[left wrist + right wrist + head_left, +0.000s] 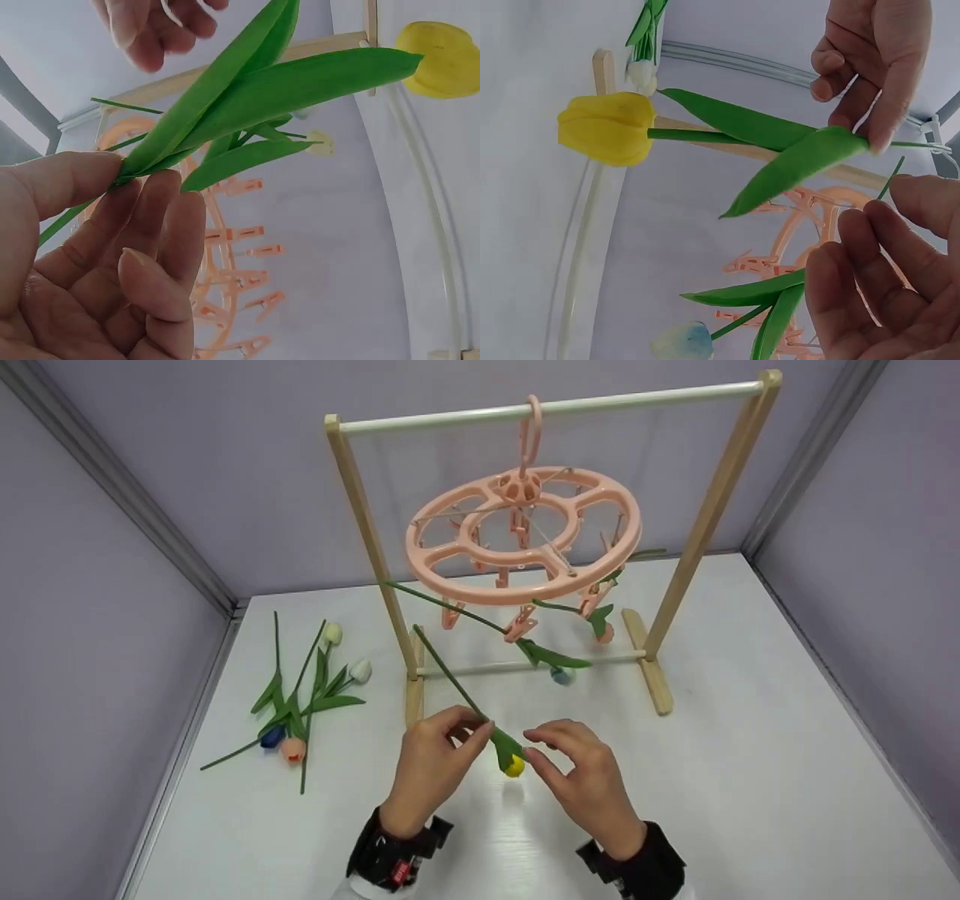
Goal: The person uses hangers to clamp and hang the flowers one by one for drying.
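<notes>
My left hand (433, 757) pinches the green stem of an artificial yellow tulip (607, 129) between thumb and fingertips, just where the leaves (217, 112) begin. The bloom points down toward the table and the stem slants up to the left. Beside the leaves is my right hand (581, 769), its fingers loosely bent with nothing between them; the right wrist view shows it apart from the flower. Above both hands hangs a round pink clip hanger (465, 594). Its clips hold a blue-white tulip (686, 341) and a pink tulip (605, 633), heads downward.
A wooden stand (360, 517) with a white crossbar (450, 418) carries the hanger. On the white table (750, 780), at the left, lie several more tulips, among them a dark blue one (272, 737), a peach one (293, 750) and a white one (361, 670). Grey walls enclose the table.
</notes>
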A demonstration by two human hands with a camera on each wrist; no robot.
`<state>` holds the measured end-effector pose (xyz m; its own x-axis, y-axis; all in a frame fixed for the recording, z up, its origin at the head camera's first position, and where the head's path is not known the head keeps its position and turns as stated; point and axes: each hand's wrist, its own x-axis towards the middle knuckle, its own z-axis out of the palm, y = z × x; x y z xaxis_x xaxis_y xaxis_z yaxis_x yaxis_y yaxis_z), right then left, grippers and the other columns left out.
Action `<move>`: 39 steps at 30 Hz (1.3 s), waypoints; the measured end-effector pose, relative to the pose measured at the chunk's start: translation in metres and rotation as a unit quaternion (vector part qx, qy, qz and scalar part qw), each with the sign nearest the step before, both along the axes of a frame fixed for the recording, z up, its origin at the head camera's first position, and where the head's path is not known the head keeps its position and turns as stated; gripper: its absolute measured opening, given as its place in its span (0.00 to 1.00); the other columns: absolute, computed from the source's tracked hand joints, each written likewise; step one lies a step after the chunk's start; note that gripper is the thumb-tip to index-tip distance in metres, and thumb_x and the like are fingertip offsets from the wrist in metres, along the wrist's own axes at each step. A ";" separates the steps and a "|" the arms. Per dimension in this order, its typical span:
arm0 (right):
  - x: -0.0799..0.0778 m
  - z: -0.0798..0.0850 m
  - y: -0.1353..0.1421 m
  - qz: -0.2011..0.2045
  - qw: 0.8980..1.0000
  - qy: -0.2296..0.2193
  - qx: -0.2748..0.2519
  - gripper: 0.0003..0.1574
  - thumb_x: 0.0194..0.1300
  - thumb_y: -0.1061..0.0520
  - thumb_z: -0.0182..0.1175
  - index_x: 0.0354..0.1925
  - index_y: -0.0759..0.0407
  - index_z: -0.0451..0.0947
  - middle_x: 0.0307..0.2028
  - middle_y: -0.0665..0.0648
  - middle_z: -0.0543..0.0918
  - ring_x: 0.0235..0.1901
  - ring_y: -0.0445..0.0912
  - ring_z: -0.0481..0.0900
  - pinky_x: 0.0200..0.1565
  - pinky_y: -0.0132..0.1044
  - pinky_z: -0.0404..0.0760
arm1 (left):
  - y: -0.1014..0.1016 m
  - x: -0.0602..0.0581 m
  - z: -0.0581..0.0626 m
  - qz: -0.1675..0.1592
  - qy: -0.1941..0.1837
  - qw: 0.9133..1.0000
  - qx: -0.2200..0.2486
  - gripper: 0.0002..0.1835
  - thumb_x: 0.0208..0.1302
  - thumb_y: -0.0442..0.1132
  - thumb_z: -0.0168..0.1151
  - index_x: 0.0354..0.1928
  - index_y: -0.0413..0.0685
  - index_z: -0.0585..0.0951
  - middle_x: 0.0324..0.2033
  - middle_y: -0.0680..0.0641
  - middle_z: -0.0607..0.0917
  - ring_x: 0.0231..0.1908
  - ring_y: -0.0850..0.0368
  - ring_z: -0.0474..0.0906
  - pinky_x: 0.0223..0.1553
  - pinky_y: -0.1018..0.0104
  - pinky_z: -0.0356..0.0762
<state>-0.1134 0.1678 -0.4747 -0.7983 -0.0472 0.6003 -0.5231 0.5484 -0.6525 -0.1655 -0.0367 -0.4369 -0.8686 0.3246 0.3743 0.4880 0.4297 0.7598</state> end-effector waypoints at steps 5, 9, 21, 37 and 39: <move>-0.005 0.001 -0.005 -0.002 1.000 0.015 0.013 0.16 0.60 0.59 0.72 0.47 0.54 0.85 0.44 0.45 0.83 0.46 0.42 0.79 0.46 0.37 0.79 | 0.012 0.001 0.000 -0.021 0.032 0.999 0.005 0.04 0.65 0.41 0.68 0.35 0.49 0.87 0.29 0.57 0.87 0.27 0.67 0.80 0.25 0.70 0.76; -0.009 0.000 -0.006 -0.006 1.000 0.025 0.017 0.18 0.58 0.61 0.73 0.48 0.54 0.85 0.43 0.46 0.83 0.45 0.43 0.80 0.45 0.37 0.79 | 0.018 0.001 0.001 -0.023 0.051 0.998 0.008 0.04 0.66 0.41 0.68 0.36 0.49 0.87 0.30 0.56 0.87 0.28 0.67 0.81 0.25 0.71 0.75; -0.017 -0.004 -0.005 -0.016 0.998 0.053 0.034 0.17 0.56 0.66 0.73 0.45 0.55 0.84 0.40 0.47 0.83 0.42 0.42 0.81 0.43 0.35 0.79 | 0.024 0.004 0.001 -0.042 0.024 0.998 0.029 0.05 0.67 0.43 0.67 0.37 0.51 0.87 0.30 0.58 0.87 0.29 0.66 0.82 0.25 0.71 0.77; -0.021 -0.004 -0.006 -0.012 0.994 0.088 0.062 0.17 0.54 0.66 0.74 0.42 0.55 0.84 0.39 0.48 0.84 0.41 0.43 0.81 0.42 0.36 0.80 | 0.016 0.002 -0.003 -0.034 0.081 0.994 0.065 0.07 0.68 0.42 0.66 0.41 0.47 0.87 0.34 0.57 0.87 0.31 0.66 0.82 0.28 0.66 0.78; -0.021 -0.004 -0.006 -0.006 0.994 0.089 0.061 0.16 0.55 0.66 0.74 0.42 0.55 0.84 0.39 0.48 0.84 0.41 0.44 0.81 0.42 0.36 0.80 | 0.016 0.003 -0.003 -0.034 0.084 0.994 0.065 0.06 0.67 0.41 0.66 0.41 0.48 0.87 0.34 0.57 0.87 0.31 0.66 0.82 0.28 0.66 0.78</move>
<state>-0.1347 0.1618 -0.4787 -0.6813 -0.1202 0.7221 -0.6173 0.6246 -0.4784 -0.1626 -0.0211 -0.4395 -0.7676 0.3202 0.5551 0.6376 0.2946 0.7118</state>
